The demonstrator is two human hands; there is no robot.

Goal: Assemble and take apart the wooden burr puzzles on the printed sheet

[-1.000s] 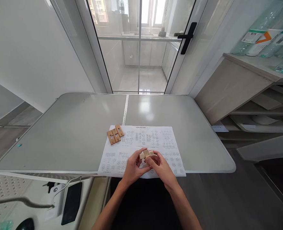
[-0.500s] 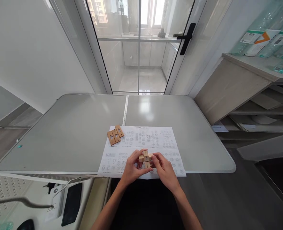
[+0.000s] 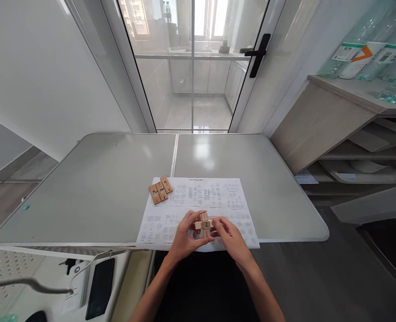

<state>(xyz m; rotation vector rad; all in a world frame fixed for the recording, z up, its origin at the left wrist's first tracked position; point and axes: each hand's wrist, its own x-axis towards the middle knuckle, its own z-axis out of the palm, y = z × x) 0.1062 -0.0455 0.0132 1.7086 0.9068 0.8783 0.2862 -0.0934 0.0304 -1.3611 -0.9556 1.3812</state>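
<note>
A small wooden cross-shaped puzzle [image 3: 204,223] is held between both hands just above the near edge of a printed instruction sheet [image 3: 198,197]. My left hand [image 3: 184,235] grips its left side with fingers curled round it. My right hand [image 3: 231,237] pinches its right side. Three loose wooden puzzle pieces [image 3: 160,190] lie side by side at the sheet's far left corner, apart from both hands.
The sheet lies on a grey folding table [image 3: 100,179] before a glass door [image 3: 191,67]. A wooden shelf unit [image 3: 335,125] stands at the right. A black phone [image 3: 99,286] and cables rest on a white surface at the lower left.
The puzzle has been turned in my hands, so its cross face now points up toward the camera. Both hands have dropped slightly toward the table edge.
</note>
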